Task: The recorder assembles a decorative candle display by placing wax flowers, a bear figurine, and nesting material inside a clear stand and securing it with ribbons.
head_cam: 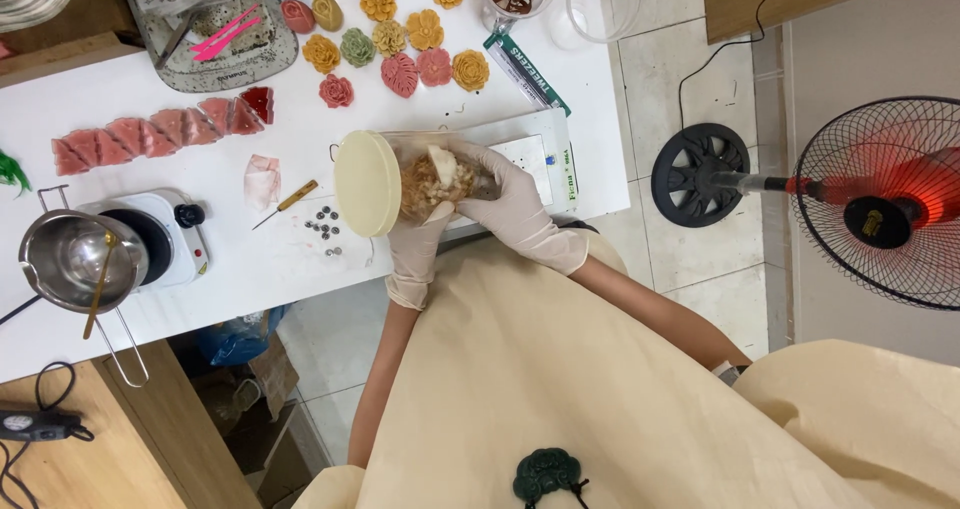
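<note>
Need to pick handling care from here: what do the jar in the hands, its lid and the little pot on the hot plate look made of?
Jar: clear, probably plastic or glass; pale chunks show through its wall. Lid: cream, matte, likely plastic, no glare. Pot: bare metal, probably stainless steel, with a mirror-like sheen and wire handle. Both hands, left and right, wear thin whitish gloves that look like latex.

Head camera, steeply downward (close overhead)

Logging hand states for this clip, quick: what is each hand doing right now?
Left hand: gloved, closed around the underside of the clear jar of pale chunks.
Right hand: gloved, closed on the jar's far end.
</note>
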